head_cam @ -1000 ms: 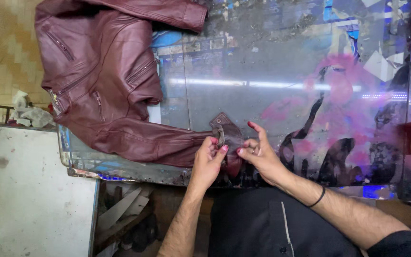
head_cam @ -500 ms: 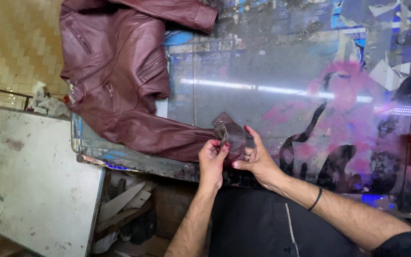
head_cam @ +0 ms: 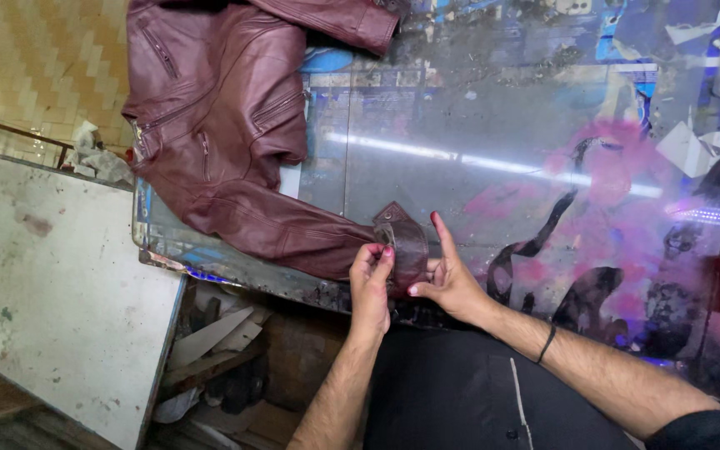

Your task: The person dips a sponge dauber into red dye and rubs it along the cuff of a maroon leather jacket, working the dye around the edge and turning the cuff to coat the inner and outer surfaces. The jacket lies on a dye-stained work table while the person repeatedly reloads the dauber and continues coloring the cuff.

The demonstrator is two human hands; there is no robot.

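1. Glossy and scuffed, the worktop (head_cam: 477, 108) carries colourful prints under its clear cover, and a strip of light reflects across its middle.
2. Since a moment ago the view has shifted, so the jacket (head_cam: 218, 125) now sits more toward the centre; on the worktop it lies as before, at the near left corner, its sleeve running along the near edge.
3. Both hands have stayed on the sleeve cuff (head_cam: 400, 242) at the near edge. The left hand (head_cam: 371, 279) now pinches the cuff's edge between thumb and fingertips, its grip closed on the leather.
4. The right hand (head_cam: 447, 279) supports the cuff from the other side, forefinger straightened upward, thumb tucked under; its grip is loose rather than clamped.
5. A grey metal panel (head_cam: 52, 283) stands just beside the left edge, with crumpled paper (head_cam: 97, 158) near it.
6. Wood offcuts (head_cam: 210, 333) lie below the near edge; nothing blocks the cuff.
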